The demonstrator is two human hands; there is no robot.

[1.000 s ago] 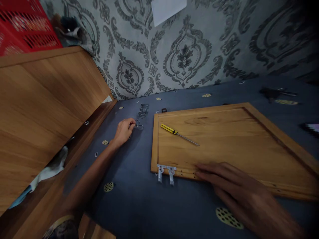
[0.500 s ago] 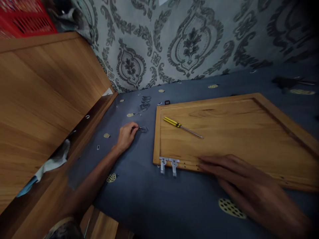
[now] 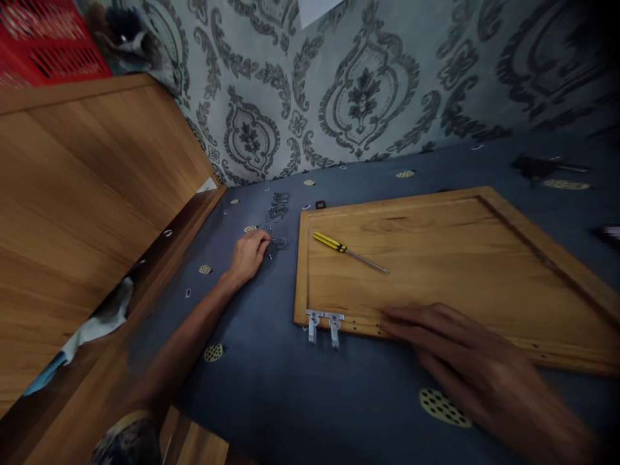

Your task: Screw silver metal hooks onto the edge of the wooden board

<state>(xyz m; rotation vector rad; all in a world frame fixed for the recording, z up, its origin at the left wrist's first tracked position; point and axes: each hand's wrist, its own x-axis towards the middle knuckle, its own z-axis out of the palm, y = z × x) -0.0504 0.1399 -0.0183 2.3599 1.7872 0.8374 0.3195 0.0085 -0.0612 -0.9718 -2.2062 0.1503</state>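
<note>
A wooden cabinet door panel [image 3: 436, 271] lies flat on blue patterned carpet. A yellow-handled screwdriver [image 3: 346, 250] rests on its upper left part. Two metal hinges [image 3: 323, 326] stick out from its near edge. My right hand [image 3: 450, 352] lies flat on that near edge, fingers stretched toward the hinges. My left hand [image 3: 249, 254] reaches out to the carpet left of the panel, its fingers pinched on a small metal hinge part [image 3: 278, 243]. More metal fittings [image 3: 278, 208] lie just beyond it.
A large wooden cabinet [image 3: 82, 194] stands on the left with a cloth [image 3: 92, 326] at its base. Patterned wallpaper rises behind. A red crate [image 3: 43, 45] sits on the cabinet. Small screws dot the carpet; dark tools [image 3: 537, 168] lie far right.
My left hand has shifted slightly on the carpet, pulling the small metal part nearer the panel's left edge. My right hand stays on the panel's near edge.
</note>
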